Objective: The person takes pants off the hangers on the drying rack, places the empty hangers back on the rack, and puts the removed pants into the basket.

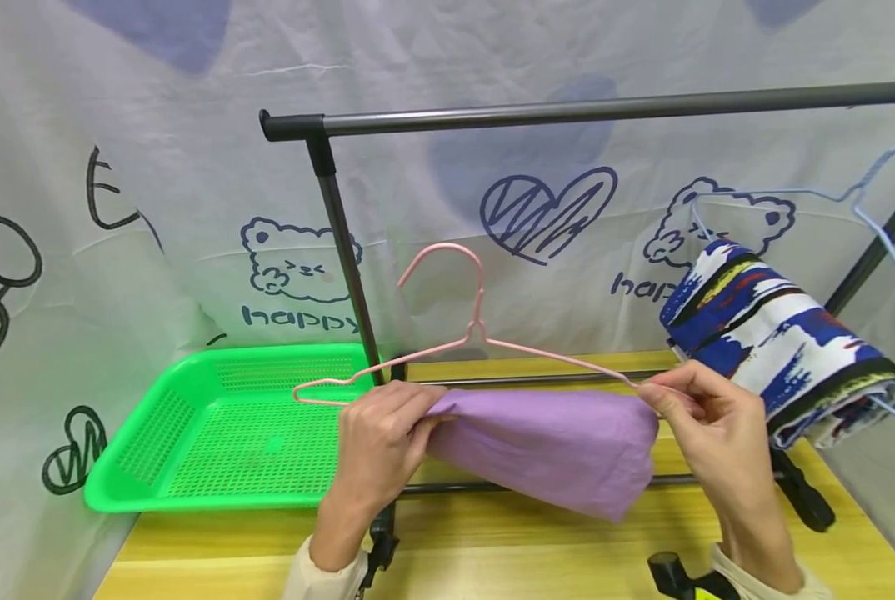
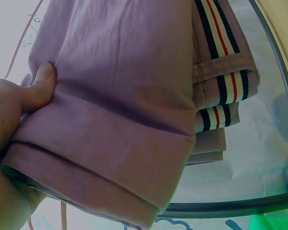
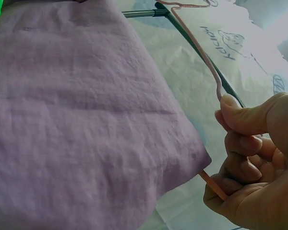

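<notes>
A pink wire hanger [image 1: 477,325] stands upright between my hands, its hook at the top. Folded purple trousers [image 1: 545,442] hang over its bottom bar. My left hand [image 1: 383,433] grips the left end of the cloth, thumb in front, and hides part of the bar. In the left wrist view, striped trim [image 2: 221,52] shows on the folded layers of the trousers. Around the hanger's right corner my right hand [image 1: 710,425] curls its fingers. In the right wrist view, my right hand [image 3: 254,158] is just beyond the trousers' edge, the bar running into its grip.
Behind the hanger stands a dark metal rack [image 1: 537,114]. At right, a blue hanger [image 1: 860,187] carries a folded multicoloured cloth [image 1: 785,342]. A green plastic basket [image 1: 155,442] is on the left of the wooden table [image 1: 530,558]. A printed curtain [image 1: 417,192] hangs behind.
</notes>
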Demonstrator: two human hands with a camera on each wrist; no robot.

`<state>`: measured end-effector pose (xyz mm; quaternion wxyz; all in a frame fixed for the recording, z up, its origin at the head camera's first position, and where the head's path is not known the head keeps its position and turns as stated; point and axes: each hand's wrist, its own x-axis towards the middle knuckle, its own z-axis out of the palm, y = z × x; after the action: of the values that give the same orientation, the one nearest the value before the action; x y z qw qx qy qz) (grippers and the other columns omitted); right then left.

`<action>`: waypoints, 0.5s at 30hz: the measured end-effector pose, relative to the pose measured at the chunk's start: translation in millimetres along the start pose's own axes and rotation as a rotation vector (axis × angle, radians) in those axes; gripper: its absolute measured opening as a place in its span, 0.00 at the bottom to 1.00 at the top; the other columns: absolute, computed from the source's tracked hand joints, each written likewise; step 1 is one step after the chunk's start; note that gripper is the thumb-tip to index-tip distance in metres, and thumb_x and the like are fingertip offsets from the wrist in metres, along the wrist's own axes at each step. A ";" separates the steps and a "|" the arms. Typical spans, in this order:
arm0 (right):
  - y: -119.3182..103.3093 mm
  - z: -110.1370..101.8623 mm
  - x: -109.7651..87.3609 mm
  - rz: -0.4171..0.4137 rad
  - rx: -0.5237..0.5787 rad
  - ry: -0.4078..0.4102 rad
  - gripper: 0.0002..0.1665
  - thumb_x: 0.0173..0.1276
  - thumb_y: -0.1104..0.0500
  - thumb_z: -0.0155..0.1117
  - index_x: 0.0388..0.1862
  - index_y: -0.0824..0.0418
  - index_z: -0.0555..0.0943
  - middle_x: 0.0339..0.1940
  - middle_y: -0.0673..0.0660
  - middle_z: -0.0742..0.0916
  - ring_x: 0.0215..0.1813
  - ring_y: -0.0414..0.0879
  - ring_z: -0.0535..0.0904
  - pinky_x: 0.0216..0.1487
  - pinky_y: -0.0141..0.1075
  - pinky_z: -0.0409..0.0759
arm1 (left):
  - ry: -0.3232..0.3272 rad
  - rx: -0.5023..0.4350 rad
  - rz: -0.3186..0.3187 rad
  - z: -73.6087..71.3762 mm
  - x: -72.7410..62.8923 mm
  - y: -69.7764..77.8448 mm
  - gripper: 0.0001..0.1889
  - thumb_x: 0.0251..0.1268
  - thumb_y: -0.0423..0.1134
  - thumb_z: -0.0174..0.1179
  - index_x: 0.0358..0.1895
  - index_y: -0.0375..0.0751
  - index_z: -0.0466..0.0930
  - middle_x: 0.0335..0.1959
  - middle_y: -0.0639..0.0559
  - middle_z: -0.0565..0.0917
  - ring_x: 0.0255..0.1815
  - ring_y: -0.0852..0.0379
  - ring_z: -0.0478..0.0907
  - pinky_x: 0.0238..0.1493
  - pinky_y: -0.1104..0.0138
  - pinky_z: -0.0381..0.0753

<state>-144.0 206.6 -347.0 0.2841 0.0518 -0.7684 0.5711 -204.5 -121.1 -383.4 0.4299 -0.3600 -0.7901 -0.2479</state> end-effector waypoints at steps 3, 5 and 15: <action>-0.4 2.3 -0.5 -0.007 -0.011 -0.011 0.04 0.67 0.71 0.70 0.35 0.74 0.84 0.25 0.55 0.82 0.22 0.41 0.69 0.20 0.31 0.67 | 0.012 0.008 0.003 -1.3 -0.2 0.3 0.07 0.57 0.32 0.73 0.40 0.42 0.91 0.36 0.52 0.91 0.38 0.50 0.88 0.42 0.56 0.87; -0.2 3.7 -0.4 -0.008 -0.007 -0.020 0.02 0.67 0.72 0.70 0.35 0.72 0.84 0.25 0.55 0.82 0.22 0.41 0.69 0.20 0.32 0.67 | 0.020 0.017 0.007 -1.7 0.2 0.6 0.08 0.57 0.31 0.72 0.40 0.42 0.91 0.36 0.52 0.90 0.38 0.50 0.88 0.42 0.56 0.87; 5.0 13.6 -1.2 -0.018 0.017 -0.027 0.02 0.66 0.73 0.70 0.34 0.72 0.84 0.24 0.55 0.83 0.22 0.40 0.69 0.19 0.32 0.65 | 0.049 0.074 0.024 -0.7 2.7 6.5 0.12 0.54 0.26 0.70 0.40 0.42 0.91 0.35 0.52 0.90 0.35 0.51 0.87 0.37 0.58 0.86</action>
<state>-150.2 195.7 -354.4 0.2783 0.0689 -0.7668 0.5743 -200.1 -116.6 -380.2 0.4652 -0.3470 -0.7835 -0.2221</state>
